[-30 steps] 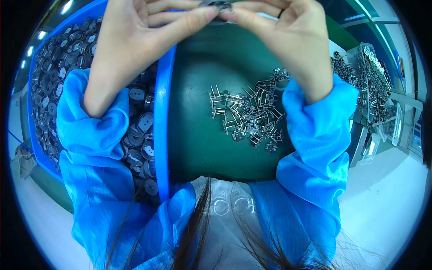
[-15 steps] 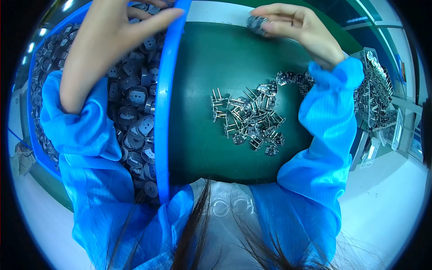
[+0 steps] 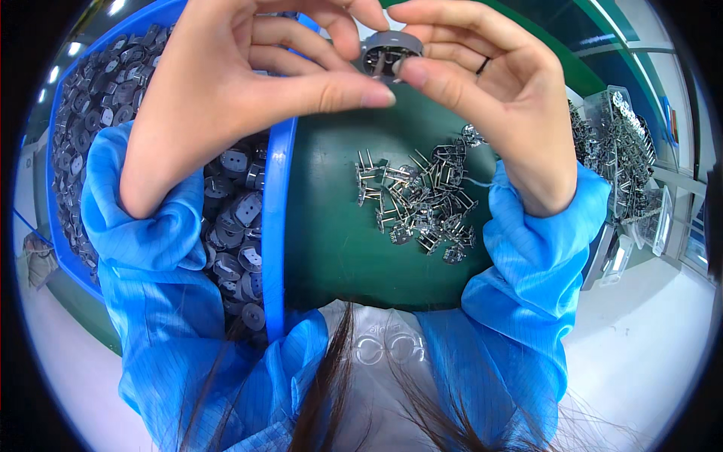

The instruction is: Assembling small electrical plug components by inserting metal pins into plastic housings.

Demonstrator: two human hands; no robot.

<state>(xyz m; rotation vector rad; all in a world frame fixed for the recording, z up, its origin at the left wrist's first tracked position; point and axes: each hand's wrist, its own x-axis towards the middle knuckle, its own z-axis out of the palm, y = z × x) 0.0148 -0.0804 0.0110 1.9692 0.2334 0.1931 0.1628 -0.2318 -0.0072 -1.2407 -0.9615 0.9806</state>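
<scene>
Both hands pinch one grey round disc part [image 3: 389, 53].
Left hand [image 3: 241, 83] and right hand [image 3: 489, 90] grip it above the green mat [image 3: 331, 241]; metal pin parts [image 3: 418, 203] lie loose below.

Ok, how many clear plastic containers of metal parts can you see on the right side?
2. One clear container heaped with metal pin parts sits at the right edge beyond the right hand; a second, smaller clear tray lies just below it. Others may be hidden past the rim.

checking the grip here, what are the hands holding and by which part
Both hands, left hand and right hand, pinch one small grey round disc part by its rim, between thumbs and fingertips.
</scene>
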